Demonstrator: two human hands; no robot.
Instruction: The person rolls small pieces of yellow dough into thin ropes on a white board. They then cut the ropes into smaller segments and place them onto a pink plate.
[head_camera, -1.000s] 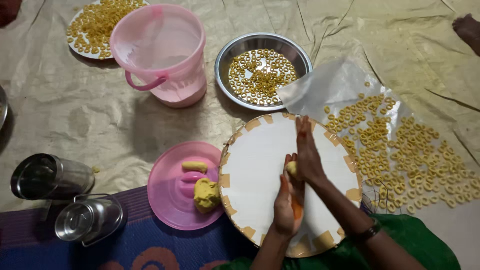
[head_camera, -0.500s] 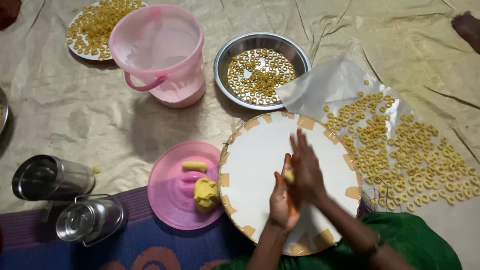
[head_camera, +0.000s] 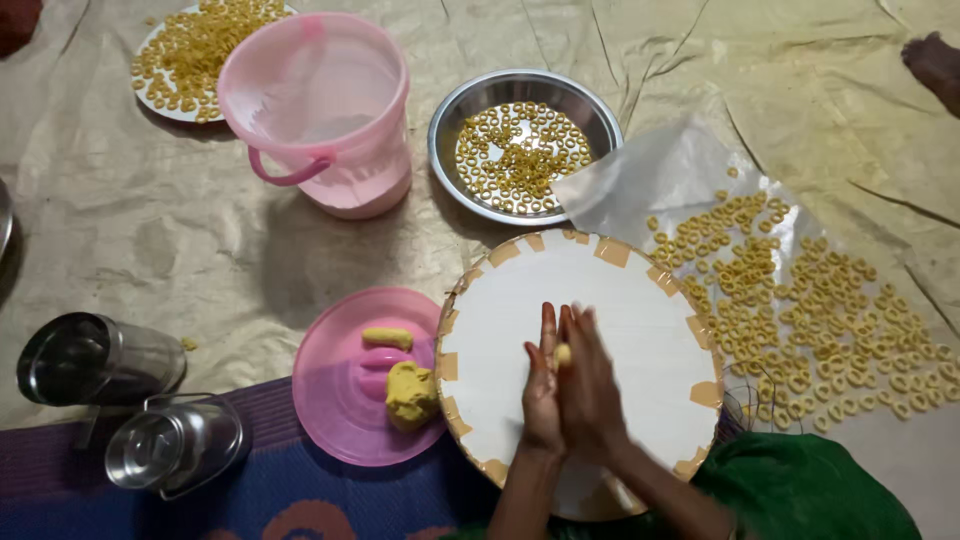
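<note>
Pressed palm to palm, left hand (head_camera: 541, 392) and right hand (head_camera: 592, 392), a small piece of yellow dough (head_camera: 562, 354) pinched between them near the fingertips. Directly beneath, a round white board (head_camera: 640, 300). Just left of the grip, a pink lid (head_camera: 340, 400) bearing a dough lump (head_camera: 411, 393). Right of it, dough rings (head_camera: 800, 310) spread on clear plastic.
</note>
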